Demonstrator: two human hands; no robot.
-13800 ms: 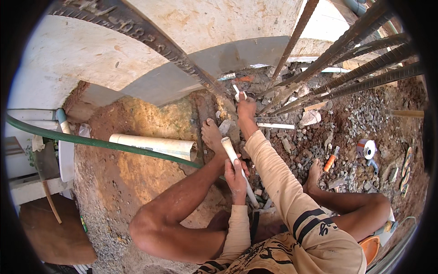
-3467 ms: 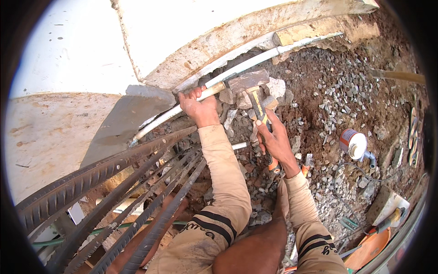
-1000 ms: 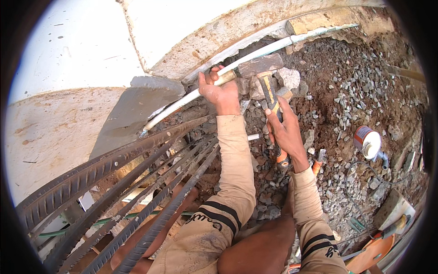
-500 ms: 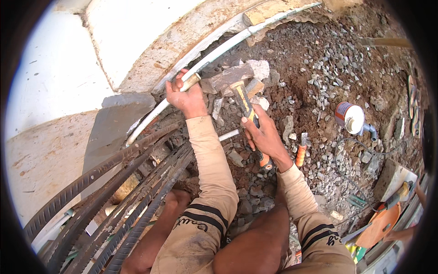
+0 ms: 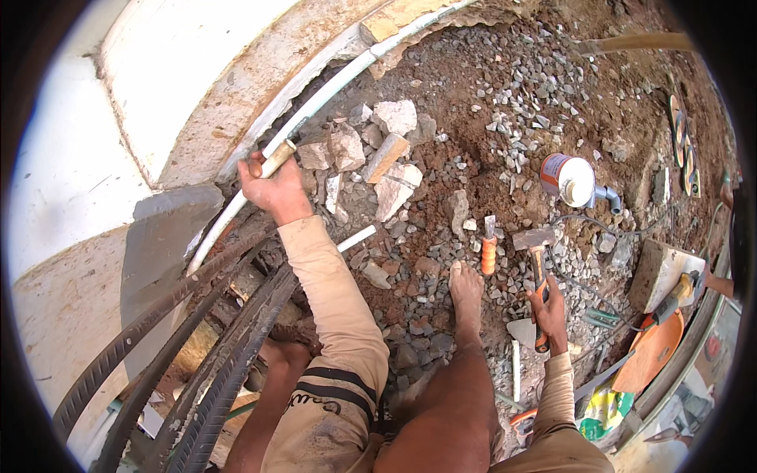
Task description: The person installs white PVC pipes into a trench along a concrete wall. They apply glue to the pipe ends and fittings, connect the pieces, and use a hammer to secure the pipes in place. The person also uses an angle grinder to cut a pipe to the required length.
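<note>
Watching remotely, I saw the white wall (image 5: 209,75) first, then the long white pipe (image 5: 335,87) running close along its foot. Ribbed steel bars (image 5: 225,386) slanted nearer me than that pipe. Against the pipe's near end my left hand (image 5: 272,191) was wrapped round a tan-ended pipe (image 5: 277,159), seemingly to steady it. Well right of the long pipe, my right hand (image 5: 550,315) clasped the club hammer (image 5: 538,264) by its handle, presumably for control; the orange-handled chisel (image 5: 489,254) lay between.

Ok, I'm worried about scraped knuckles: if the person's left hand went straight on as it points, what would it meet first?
Probably the cream, brown-stained lower wall, just ahead of the left hand; depth is unclear, so the long white plastic pipe could come first.
</note>
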